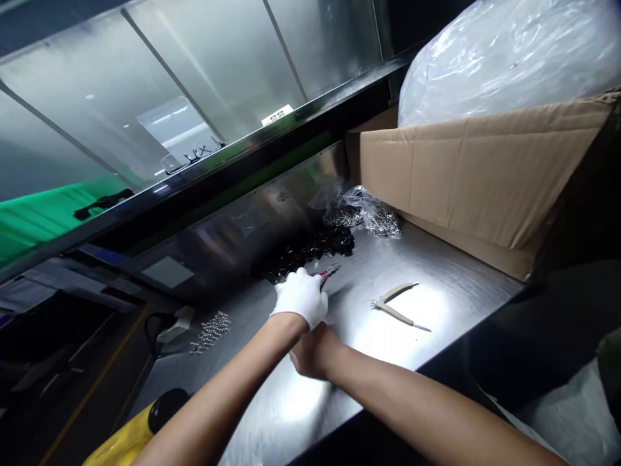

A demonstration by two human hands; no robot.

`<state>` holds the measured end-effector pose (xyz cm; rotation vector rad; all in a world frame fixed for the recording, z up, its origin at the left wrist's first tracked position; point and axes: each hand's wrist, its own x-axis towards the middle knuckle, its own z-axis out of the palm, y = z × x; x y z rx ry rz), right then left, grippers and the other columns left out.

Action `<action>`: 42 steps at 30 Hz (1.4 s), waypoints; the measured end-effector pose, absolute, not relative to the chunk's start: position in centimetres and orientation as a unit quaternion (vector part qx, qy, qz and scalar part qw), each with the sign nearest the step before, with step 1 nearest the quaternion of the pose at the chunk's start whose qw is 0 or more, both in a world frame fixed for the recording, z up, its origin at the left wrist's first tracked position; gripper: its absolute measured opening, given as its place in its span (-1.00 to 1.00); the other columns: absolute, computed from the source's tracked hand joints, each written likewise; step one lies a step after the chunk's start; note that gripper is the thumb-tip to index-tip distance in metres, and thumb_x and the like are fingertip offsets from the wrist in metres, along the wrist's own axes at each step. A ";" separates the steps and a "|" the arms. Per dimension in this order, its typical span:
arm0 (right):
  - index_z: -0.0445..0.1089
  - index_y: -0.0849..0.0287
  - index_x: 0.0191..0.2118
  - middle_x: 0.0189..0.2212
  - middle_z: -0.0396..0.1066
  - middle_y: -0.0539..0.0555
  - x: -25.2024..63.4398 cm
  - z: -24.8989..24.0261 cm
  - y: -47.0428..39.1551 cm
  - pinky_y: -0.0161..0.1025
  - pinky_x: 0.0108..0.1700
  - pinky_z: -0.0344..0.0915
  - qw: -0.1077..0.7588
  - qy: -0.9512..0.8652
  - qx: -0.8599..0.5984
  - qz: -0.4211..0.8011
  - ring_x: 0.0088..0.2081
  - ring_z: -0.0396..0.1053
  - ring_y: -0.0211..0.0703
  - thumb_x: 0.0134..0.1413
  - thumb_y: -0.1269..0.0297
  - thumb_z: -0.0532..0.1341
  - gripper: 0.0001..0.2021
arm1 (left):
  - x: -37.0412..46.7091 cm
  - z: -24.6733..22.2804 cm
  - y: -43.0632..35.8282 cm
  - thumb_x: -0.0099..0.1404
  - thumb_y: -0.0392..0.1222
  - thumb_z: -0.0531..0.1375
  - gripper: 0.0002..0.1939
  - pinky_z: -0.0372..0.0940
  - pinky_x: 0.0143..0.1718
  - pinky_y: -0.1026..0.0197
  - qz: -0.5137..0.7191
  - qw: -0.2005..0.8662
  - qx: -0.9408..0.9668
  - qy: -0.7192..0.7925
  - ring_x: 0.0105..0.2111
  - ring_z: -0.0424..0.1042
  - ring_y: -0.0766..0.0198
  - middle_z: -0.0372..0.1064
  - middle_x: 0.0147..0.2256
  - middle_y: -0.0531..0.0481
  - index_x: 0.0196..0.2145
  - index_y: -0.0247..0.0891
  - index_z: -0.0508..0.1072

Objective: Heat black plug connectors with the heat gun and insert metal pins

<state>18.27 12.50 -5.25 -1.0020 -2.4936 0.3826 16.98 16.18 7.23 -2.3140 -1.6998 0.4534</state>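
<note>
My left hand (299, 296), in a white glove, is closed over the steel table (359, 395). Red-handled pliers (328, 274) stick out on its far right side, their metal jaws pointing right; the glove appears to grip them. Just below and partly behind the glove is my bare right hand (313, 353), its fingers curled in; whatever it holds is hidden. Beyond the glove lies a heap of small black parts (315, 246). To the right, nippers with beige handles (395, 304) lie spread on the table.
Small shiny metal parts (211, 331) stand grouped at left near a white box with a cable (177, 323). Clear plastic bags of metal pieces (373, 213) lie by a large cardboard box (475, 175) holding plastic wrap (509, 58). Something yellow and black (130, 433) is at lower left.
</note>
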 end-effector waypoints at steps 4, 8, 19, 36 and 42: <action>0.43 0.21 0.04 -0.06 0.48 0.12 18.1 -4.9 12.3 -0.05 -0.09 0.49 0.190 -0.874 -0.425 0.140 -0.12 0.49 -0.09 0.33 0.13 0.24 -0.70 | 14.8 6.9 19.6 0.29 -0.04 0.06 -0.56 0.35 -0.13 -0.25 0.189 0.107 -0.743 -0.633 0.00 0.39 -0.27 0.38 -0.02 -0.37 -0.02 -0.21 0.57; 0.43 0.22 0.01 -0.09 0.48 0.11 18.3 -4.2 12.1 -0.05 -0.10 0.49 0.180 -0.872 -0.434 0.139 -0.14 0.49 -0.11 0.33 0.14 0.24 -0.72 | 14.1 6.0 22.0 0.25 -0.10 0.11 -0.56 0.30 -0.07 -0.35 0.197 0.113 -0.694 -0.683 0.06 0.36 -0.32 0.38 0.05 -0.42 0.02 -0.22 0.58; 0.43 0.22 0.03 -0.09 0.48 0.11 18.5 -4.1 12.2 -0.05 -0.10 0.49 0.174 -0.874 -0.427 0.154 -0.14 0.49 -0.11 0.33 0.14 0.24 -0.71 | 17.1 3.8 26.1 0.17 -0.06 0.22 -0.52 0.26 -0.11 -0.29 0.198 0.115 -0.645 -0.729 0.04 0.36 -0.39 0.38 0.05 -0.50 0.01 -0.31 0.59; 0.43 0.22 0.03 -0.08 0.48 0.12 19.2 -3.3 12.0 -0.05 -0.10 0.49 0.169 -0.874 -0.419 0.178 -0.14 0.49 -0.10 0.33 0.14 0.25 -0.71 | 19.7 3.2 28.0 -0.07 -0.21 0.41 -0.53 0.23 -0.18 -0.29 0.267 0.190 -0.611 -0.720 -0.01 0.33 -0.44 0.40 -0.02 -0.51 -0.14 -0.36 0.63; 0.42 0.22 0.04 -0.06 0.48 0.12 19.1 -3.5 12.0 -0.04 -0.09 0.49 0.174 -0.874 -0.417 0.180 -0.13 0.49 -0.09 0.33 0.14 0.25 -0.70 | 20.2 2.6 28.5 0.00 -0.30 0.35 -0.64 0.19 -0.18 -0.37 0.264 0.211 -0.607 -0.720 -0.03 0.34 -0.49 0.44 -0.10 -0.55 -0.19 -0.46 0.62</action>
